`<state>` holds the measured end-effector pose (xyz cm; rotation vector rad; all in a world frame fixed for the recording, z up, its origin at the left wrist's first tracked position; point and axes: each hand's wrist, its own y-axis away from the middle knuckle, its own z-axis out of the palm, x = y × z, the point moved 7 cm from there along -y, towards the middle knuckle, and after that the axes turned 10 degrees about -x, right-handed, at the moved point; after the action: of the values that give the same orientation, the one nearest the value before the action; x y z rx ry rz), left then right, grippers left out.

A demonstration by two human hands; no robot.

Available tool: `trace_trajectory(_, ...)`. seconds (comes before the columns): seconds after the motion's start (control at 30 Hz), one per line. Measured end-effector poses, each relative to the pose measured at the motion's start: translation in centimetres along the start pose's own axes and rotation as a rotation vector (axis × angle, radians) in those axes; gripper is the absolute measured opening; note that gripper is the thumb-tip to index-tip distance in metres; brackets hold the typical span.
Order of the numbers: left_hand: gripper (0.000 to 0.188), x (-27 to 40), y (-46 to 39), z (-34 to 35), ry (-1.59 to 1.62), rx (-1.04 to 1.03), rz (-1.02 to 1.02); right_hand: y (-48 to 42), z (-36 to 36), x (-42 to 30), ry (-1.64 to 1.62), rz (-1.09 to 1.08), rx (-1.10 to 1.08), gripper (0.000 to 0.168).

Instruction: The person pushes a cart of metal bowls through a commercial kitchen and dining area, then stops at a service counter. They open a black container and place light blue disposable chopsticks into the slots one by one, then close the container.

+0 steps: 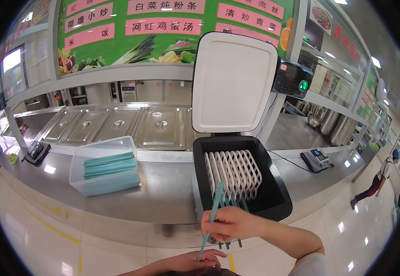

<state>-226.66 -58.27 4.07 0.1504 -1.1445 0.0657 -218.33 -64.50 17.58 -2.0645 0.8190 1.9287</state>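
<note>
My right hand grips a teal chopstick, slanting from the box's front down toward my left hand. The left hand's fingers are spread, and the stick's lower tip overlaps it; whether they touch cannot be told. Before me stands an open black box with its white-lined lid upright. Inside is a white wavy rack, with more teal sticks at its near end, partly behind my right hand. Several teal stick ends show below that hand; what holds them is unclear.
On the steel counter, a clear plastic bin holds many teal chopsticks. Card terminals stand at both sides. Covered steel food pans lie behind. Stacked metal bowls are at right. A person walks at far right.
</note>
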Motion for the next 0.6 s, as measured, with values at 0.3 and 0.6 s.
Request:
trace_trajectory(0.3,0.034,-2.8,4.3,-4.5,0.057,0.364,0.109,6.9,-14.4,-1.5,1.026,-0.241,0.712,0.016)
trace_trajectory(0.6,0.034,-1.9,7.5,-4.2,0.086,0.35,0.177,2.2,-13.7,0.6,1.475,0.166,0.525,0.026)
